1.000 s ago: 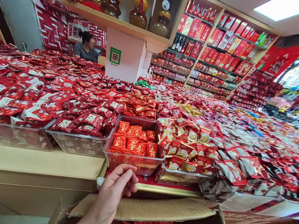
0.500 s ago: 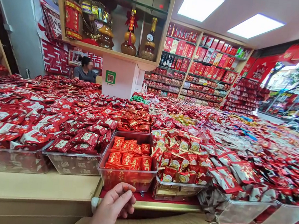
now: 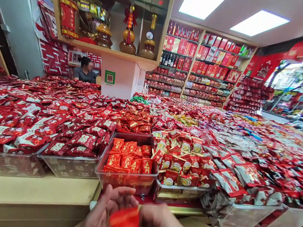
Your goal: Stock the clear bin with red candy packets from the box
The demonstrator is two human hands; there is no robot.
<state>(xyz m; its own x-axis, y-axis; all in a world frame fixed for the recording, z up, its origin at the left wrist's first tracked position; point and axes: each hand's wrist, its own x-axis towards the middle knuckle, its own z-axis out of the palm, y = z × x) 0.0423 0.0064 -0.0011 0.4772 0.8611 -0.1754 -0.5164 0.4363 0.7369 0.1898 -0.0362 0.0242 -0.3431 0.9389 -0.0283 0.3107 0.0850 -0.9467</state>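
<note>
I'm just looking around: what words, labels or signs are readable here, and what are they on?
"囍": dark red packets, left of the middle tub.
"五…門": red packet in that tub; characters between unclear.
"DURIAN": red-and-gold packets, right of it.
Too small: writing on the green QR sign and shelf boxes.
Too blurred: anything on the held packet.

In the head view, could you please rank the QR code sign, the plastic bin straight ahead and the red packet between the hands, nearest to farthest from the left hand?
1. Red packet: right of the left hand.
2. Plastic bin: directly ahead.
3. QR code sign: on the white pillar, farther back.
</note>
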